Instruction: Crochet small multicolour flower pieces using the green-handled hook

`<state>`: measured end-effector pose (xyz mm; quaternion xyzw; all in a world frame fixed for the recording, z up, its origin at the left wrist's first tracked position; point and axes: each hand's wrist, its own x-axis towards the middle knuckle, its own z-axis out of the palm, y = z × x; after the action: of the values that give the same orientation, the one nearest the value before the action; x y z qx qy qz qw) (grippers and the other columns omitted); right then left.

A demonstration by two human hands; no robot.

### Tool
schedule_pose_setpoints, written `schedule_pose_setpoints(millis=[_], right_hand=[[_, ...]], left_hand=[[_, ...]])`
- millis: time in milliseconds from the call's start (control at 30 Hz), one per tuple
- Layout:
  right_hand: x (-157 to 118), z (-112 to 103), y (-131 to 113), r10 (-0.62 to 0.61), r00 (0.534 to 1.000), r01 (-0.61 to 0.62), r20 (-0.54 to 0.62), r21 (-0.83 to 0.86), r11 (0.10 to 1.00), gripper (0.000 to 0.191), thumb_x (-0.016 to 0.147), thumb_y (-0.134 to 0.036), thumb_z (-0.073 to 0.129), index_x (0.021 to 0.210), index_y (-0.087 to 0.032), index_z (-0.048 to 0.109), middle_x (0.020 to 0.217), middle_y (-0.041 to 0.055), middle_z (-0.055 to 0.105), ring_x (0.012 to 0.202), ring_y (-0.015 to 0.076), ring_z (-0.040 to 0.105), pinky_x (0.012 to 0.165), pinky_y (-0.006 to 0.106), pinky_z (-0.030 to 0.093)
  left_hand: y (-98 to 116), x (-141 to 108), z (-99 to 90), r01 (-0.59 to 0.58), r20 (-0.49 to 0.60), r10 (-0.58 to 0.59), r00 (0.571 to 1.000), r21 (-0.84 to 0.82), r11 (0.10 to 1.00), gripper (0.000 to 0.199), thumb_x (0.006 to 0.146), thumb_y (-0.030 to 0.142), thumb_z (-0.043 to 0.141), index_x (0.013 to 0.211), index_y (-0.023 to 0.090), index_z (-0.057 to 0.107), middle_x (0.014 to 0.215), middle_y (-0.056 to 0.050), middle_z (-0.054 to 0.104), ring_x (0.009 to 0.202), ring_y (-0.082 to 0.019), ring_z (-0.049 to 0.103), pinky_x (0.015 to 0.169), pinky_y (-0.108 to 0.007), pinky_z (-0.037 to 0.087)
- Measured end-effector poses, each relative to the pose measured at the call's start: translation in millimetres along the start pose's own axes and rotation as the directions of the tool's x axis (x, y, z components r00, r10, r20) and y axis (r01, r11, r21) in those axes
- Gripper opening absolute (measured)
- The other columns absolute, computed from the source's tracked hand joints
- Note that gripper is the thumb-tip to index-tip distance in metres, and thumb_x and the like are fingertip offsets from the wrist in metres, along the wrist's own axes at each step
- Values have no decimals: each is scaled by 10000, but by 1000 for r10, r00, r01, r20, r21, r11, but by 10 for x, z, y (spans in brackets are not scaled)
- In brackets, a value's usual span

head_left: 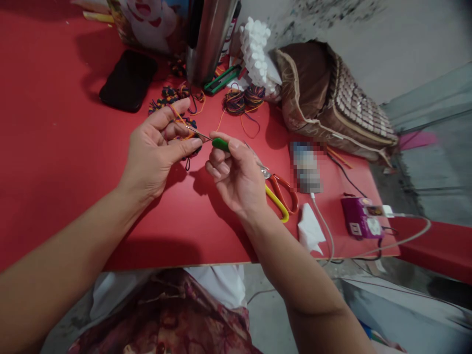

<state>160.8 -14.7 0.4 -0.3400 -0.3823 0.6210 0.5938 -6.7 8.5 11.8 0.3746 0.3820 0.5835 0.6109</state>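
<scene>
My left hand [157,147] pinches a small piece of dark and orange yarn work [192,150], with a strand looped over its raised index finger. My right hand [239,174] grips the green handle [220,143] of a thin metal hook, whose tip reaches the yarn by my left fingers. A small dark loop hangs below the piece. Behind my left hand lie more dark and orange yarn pieces [167,96]. Two small balls of multicoloured yarn [236,102] rest farther back. Scissors [282,194] with red and yellow handles lie partly behind my right hand.
On the red table [47,162] are a black phone [129,81], a metal flask [210,42], a green cutter [222,80], a brown cushion-like bag [332,98], a white tissue [310,229] and a purple power box [359,216] with cables. The table's front edge runs below my hands.
</scene>
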Motion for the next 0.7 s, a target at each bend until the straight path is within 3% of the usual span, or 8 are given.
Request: schedule_pose_setpoints(millis=[100, 200, 267, 333, 400, 467, 633, 700], right_hand=[[-7, -22, 32, -41, 999, 41, 0, -66, 997, 338, 1028, -585, 832, 1095, -256, 863, 725, -66, 572, 565, 98, 389, 541, 278, 464], [-85, -7, 41, -183, 983, 175, -15, -235, 956, 332, 1053, -595, 827, 1129, -276, 879, 749, -37, 658, 583, 122, 490, 561, 305, 497], [-160, 5, 42, -320, 947, 297, 20, -435, 850, 332, 1116, -594, 773, 1186, -288, 879, 827, -6, 736, 671, 154, 617, 677, 351, 599], [-227, 8, 48, -438, 890, 419, 124, -602, 680, 313, 1179, -543, 701, 1256, -289, 867, 976, 32, 814, 851, 193, 744, 882, 413, 680], [-267, -2, 65, -504, 829, 518, 242, -673, 529, 279, 1210, -450, 659, 1349, -288, 838, 1132, 60, 853, 1031, 222, 805, 1017, 439, 691], [-272, -22, 90, -534, 784, 583, 318, -674, 454, 290, 1209, -348, 654, 1454, -292, 798, 1220, 67, 862, 1123, 227, 817, 1058, 425, 690], [-200, -65, 142, -624, 710, 685, 327, -525, 505, 359, 1226, -308, 616, 1532, -352, 797, 1156, 27, 853, 981, 188, 811, 968, 393, 698], [-175, -79, 137, -575, 762, 638, 298, -498, 588, 352, 1225, -311, 633, 1513, -370, 826, 1095, 13, 844, 847, 161, 768, 961, 392, 696]], left_hand=[[37, -15, 20, 1, 21, -1, 1000, -3, 1000, 554, 727, 57, 1021, 1209, 277, 860, 833, 44, 800, 814, -183, 763, 830, -345, 651], [52, -54, 25, -8, 41, 8, 999, 3, 1000, 635, 694, 52, 1074, 1245, 281, 858, 812, 64, 800, 810, -166, 756, 840, -313, 648], [37, -97, 23, -2, 47, 1, 999, 15, 1000, 698, 707, 56, 1094, 1319, 290, 854, 845, 71, 814, 843, -165, 772, 815, -285, 626], [7, -137, 20, 30, 65, -29, 997, -6, 1000, 715, 778, 75, 1079, 1410, 305, 836, 898, 69, 835, 894, -170, 802, 785, -259, 605], [-21, -153, 16, 73, 94, -67, 993, -65, 995, 683, 829, 90, 1059, 1433, 309, 827, 930, 66, 852, 923, -176, 825, 783, -244, 608], [-26, -132, 4, 105, 122, -91, 988, -115, 988, 599, 825, 79, 1056, 1350, 283, 849, 904, 62, 851, 886, -176, 827, 797, -246, 626], [82, 12, -105, 184, 236, -153, 960, -117, 976, 484, 798, -7, 1024, 1209, 215, 897, 809, 37, 820, 801, -197, 841, 748, -257, 633], [142, 65, -168, 222, 278, -186, 942, -102, 970, 482, 822, -18, 1007, 1241, 197, 901, 821, 27, 828, 793, -198, 849, 744, -257, 644]])
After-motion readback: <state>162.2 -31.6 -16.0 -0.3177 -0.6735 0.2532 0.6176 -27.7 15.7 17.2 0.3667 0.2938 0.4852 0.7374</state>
